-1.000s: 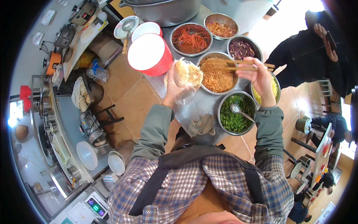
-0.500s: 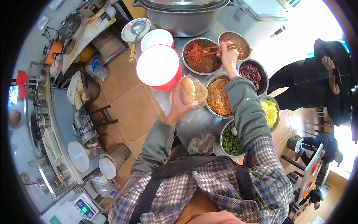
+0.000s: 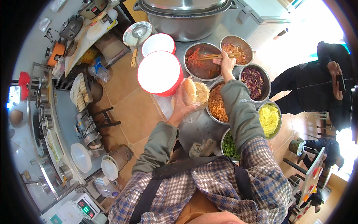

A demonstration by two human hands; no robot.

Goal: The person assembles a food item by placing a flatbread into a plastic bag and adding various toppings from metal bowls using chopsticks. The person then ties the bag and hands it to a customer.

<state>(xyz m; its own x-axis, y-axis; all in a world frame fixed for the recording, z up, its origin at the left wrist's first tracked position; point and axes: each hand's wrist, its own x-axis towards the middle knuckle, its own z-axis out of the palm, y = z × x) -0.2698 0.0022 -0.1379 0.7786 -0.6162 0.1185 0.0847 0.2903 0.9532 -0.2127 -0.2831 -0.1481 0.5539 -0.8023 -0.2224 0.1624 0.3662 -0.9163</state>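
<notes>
A metal desk (image 3: 194, 130) stretched ahead of a person (image 3: 223, 179), with a big lidded pot (image 3: 186, 28) toward its far end. Closer in stood a stack of red-and-white bowls (image 3: 159, 72), and to its right a steel bowl (image 3: 213, 49) of orange shreds. A bun (image 3: 190, 89) in a clear bag (image 3: 191, 118) was held on the near side of that steel bowl, almost straight back toward the body, its crust running lengthwise away from the body, its pale side turned right. The left hand (image 3: 180, 102) curled around the bagged bun; the right hand (image 3: 226, 64), farther out, reached the steel bowl's right edge, pinching chopsticks (image 3: 209, 57). They lay crosswise, pointing left, roughly square to the bun, tips among the orange shreds (image 3: 193, 55). Whether the tips gripped any could not be told.
</notes>
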